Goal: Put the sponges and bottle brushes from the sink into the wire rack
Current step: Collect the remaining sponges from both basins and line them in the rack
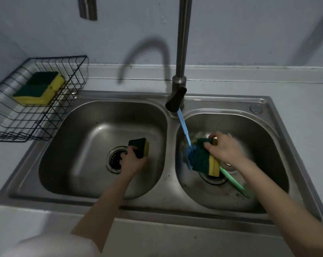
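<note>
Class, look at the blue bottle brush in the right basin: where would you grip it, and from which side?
Grip the blue bottle brush on its bare upper handle, coming from above left. The handle leans up toward the faucet, free, while its head lies behind the sponge in the right hand.

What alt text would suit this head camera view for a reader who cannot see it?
Over a double steel sink, the left hand and the right hand each grip a green-and-yellow sponge; blue and green brushes lie in the right basin. A black wire rack at left holds two sponges.
</note>
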`<state>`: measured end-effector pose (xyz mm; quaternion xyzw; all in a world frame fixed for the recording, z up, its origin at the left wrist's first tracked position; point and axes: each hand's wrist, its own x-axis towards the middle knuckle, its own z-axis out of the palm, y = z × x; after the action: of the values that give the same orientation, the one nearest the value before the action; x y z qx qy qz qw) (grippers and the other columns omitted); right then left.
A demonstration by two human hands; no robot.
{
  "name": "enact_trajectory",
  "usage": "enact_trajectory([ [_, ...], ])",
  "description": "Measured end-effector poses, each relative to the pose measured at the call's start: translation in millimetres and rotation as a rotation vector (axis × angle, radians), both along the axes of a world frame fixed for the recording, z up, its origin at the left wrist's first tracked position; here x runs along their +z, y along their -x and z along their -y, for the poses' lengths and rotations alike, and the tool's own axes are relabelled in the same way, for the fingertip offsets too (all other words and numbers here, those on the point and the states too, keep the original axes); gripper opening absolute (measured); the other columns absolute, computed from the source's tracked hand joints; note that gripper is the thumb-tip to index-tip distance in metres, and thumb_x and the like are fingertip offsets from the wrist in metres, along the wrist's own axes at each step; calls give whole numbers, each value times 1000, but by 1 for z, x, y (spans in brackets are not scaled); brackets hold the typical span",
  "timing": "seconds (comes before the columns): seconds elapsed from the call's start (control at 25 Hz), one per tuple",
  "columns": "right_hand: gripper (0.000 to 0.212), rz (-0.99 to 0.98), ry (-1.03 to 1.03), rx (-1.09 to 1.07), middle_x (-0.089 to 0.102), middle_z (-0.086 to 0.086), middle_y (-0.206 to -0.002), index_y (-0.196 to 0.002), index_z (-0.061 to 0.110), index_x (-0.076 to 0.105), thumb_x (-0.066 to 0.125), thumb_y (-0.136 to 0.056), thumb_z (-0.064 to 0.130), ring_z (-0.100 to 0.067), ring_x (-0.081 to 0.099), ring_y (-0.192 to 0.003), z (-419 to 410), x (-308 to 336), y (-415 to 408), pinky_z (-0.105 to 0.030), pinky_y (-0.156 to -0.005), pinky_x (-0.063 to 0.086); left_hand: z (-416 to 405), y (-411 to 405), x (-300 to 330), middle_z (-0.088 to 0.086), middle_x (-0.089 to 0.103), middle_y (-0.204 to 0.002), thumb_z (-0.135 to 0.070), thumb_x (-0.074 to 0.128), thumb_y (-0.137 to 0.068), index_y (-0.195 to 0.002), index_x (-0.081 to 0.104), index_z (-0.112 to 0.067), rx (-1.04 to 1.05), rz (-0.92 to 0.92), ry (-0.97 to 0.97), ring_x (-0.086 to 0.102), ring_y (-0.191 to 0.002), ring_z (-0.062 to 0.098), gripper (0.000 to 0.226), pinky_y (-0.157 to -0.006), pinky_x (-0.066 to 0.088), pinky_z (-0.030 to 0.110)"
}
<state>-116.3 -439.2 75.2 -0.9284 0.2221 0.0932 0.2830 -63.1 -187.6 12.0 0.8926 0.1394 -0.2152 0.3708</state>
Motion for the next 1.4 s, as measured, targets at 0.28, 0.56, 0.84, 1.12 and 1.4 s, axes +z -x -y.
enact_trajectory([
  [0.28, 37, 203, -135, -3, 59, -19, -117, -118, 13, 53, 54, -85, 30, -33, 50, -114, -39, 49, -17, -33, -84, 42, -35, 10, 51, 19, 42, -132, -19, 57, -82, -129, 34, -16, 21, 168, 117, 48, -112, 35, 52, -88, 43, 40],
  [0.56, 40, 275, -396, 7, 60, -12, -113, -120, 10, 51, 55, -86, 30, -23, 57, -96, -115, 59, -35, -33, -84, 47, -94, 15, 104, 13, 49, -123, -18, 59, -81, -124, 42, -19, -23, 414, 164, 49, -93, 16, 46, -69, 42, 23],
  [0.84, 48, 242, -524, 87, 54, -19, -123, -129, 9, 41, 55, -86, 25, -31, 59, -104, -187, 63, -57, -48, -89, 53, -164, 18, 123, 5, 48, -117, -17, 59, -80, -120, 46, -23, -27, 564, 149, 47, -100, 17, 43, -78, 40, 28],
  [1.12, 56, 251, -767, 67, 48, -18, -132, -140, 29, 30, 50, -88, 20, -30, 58, -105, -260, 75, -74, -38, -80, 56, -233, -2, 147, -3, 50, -109, -15, 48, -85, -117, 49, -22, -20, 734, 171, 49, -91, 11, 34, -65, 38, 14],
  [1.4, 34, 352, -770, -27, 60, -12, -99, -122, 17, 46, 49, -88, 14, -14, 56, -67, -315, 99, -107, -23, -55, 54, -309, -36, 167, 7, 55, -110, -14, 51, -84, -118, 51, -19, -24, 830, 125, 55, -91, 21, 34, -68, 44, 24],
])
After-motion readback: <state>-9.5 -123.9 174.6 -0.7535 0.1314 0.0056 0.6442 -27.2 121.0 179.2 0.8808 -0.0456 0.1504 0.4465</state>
